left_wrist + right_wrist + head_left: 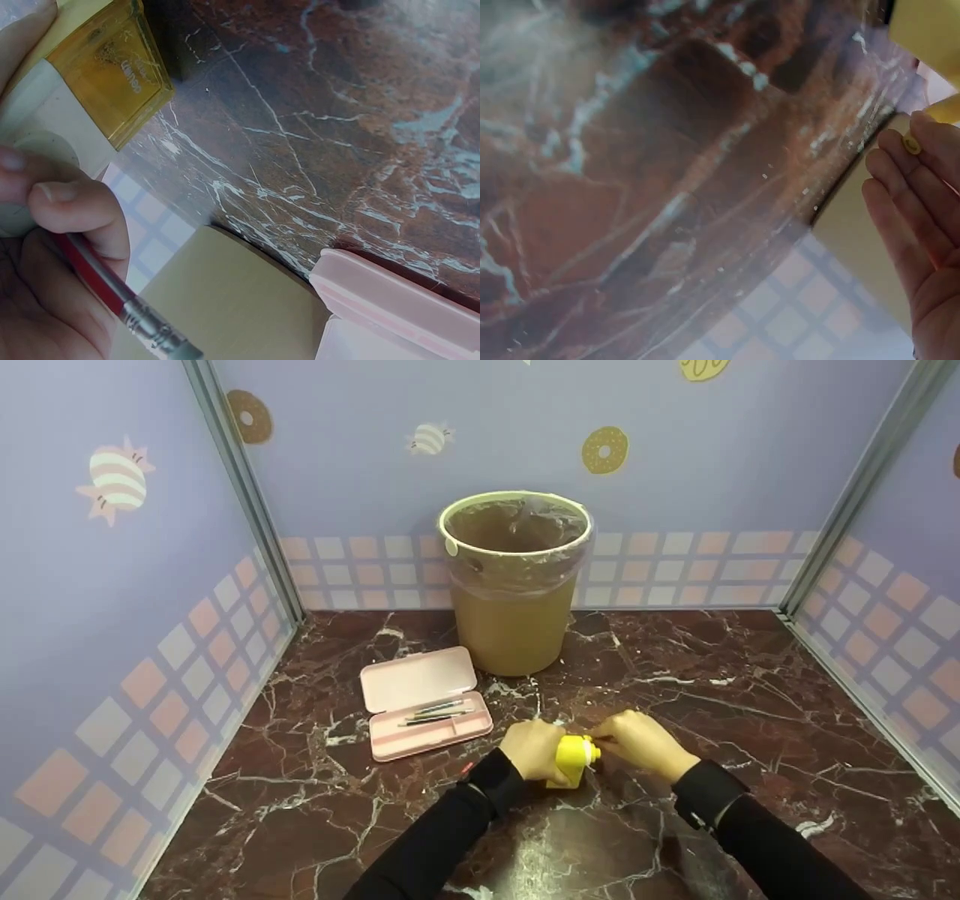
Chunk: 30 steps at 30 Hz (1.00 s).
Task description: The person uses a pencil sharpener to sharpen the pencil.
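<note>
My left hand [531, 748] grips a yellow crank pencil sharpener [568, 771] just above the table. In the left wrist view the sharpener shows a see-through amber shavings box [116, 71] and a white face. A red pencil [94, 271] runs back through the same hand, its metal band and eraser end sticking out past the curled fingers; its other end is hidden. My right hand [637, 741] is at the sharpener's right side, thumb and fingertips pinching a small yellow crank knob [910, 144].
A pink pencil case [431, 744] lies open to the left, with several pencils [436, 712] inside. Behind it stands a tall tan waste bin [514, 622] lined with clear plastic. Small pale crumbs dot the dark marbled table [705, 705]. Patterned walls [360, 472] enclose the back and sides.
</note>
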Tool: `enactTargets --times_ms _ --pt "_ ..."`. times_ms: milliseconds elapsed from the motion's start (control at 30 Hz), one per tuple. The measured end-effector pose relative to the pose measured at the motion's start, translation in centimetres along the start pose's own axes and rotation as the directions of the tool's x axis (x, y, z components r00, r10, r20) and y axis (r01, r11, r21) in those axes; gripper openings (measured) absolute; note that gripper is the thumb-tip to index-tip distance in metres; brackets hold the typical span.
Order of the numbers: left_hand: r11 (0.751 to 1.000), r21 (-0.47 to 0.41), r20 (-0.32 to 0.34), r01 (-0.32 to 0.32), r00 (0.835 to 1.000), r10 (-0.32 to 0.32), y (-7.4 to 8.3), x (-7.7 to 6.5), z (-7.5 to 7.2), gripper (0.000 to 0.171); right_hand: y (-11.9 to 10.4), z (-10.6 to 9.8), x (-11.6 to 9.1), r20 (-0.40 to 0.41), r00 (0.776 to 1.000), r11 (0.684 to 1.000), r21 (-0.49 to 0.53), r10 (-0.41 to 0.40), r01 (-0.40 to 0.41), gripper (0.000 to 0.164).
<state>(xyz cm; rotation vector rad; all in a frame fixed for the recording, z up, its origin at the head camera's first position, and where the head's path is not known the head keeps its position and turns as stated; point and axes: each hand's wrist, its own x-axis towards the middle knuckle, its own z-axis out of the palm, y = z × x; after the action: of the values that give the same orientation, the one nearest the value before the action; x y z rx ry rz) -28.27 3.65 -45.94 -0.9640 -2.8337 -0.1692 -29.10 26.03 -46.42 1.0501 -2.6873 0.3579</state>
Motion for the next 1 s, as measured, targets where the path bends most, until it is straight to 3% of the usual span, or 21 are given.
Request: enactTargets --times_ms 400,567,1000 --pt "1.000 -0.012 0.004 -0.002 1.000 0.002 0.1 0.2 -0.2 0.051 -0.5 1.2 -1.2 0.010 0.999 0.999 0.019 0.032 -0.032 0.030" --pt "1.000 -0.009 0.009 0.002 1.000 -0.001 0.1 0.2 -0.2 0.051 -1.0 1.3 -1.8 0.016 0.999 0.999 0.031 0.033 -0.033 0.025" --pt "1.000 0.001 -0.001 0.010 1.000 -0.010 0.1 0.1 0.0 0.052 -2.2 1.3 -3.2 0.015 0.997 0.997 0.004 -0.073 0.073 0.004"
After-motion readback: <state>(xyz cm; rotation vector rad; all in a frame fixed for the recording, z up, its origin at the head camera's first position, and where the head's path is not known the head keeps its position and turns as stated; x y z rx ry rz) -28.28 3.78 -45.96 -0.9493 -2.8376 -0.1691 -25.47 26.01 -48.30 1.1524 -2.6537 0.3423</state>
